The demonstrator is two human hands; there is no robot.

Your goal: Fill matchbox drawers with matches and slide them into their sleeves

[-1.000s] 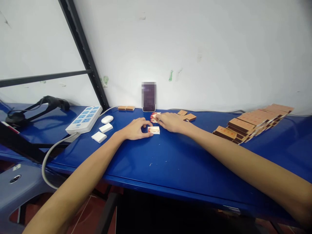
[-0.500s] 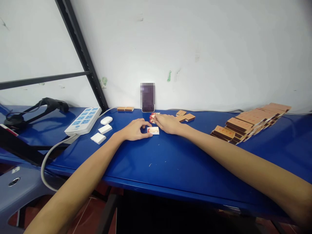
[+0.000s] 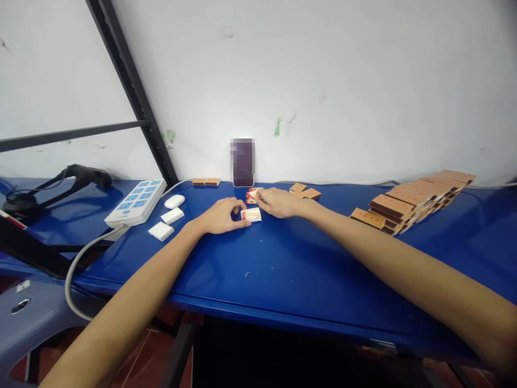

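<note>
A small white matchbox tray (image 3: 251, 215) with matches in it lies on the blue table (image 3: 283, 269). My left hand (image 3: 221, 215) curls around its left end, thumb and fingers holding it down. My right hand (image 3: 278, 202) is just behind and right of the tray, fingers pinched at a loose pile of red-tipped matches (image 3: 251, 194). What the pinch holds is too small to make out.
A phone (image 3: 243, 162) leans on the wall behind the hands. Brown matchbox sleeves lie behind the right hand (image 3: 306, 191), at the wall (image 3: 206, 182), and in a long stack at right (image 3: 412, 202). A power strip (image 3: 136, 202), mouse (image 3: 175, 201) and two white boxes (image 3: 166, 223) sit left.
Both hands stay at the tray and the match pile. The head camera has shifted slightly, so everything sits a little lower-left in view.
</note>
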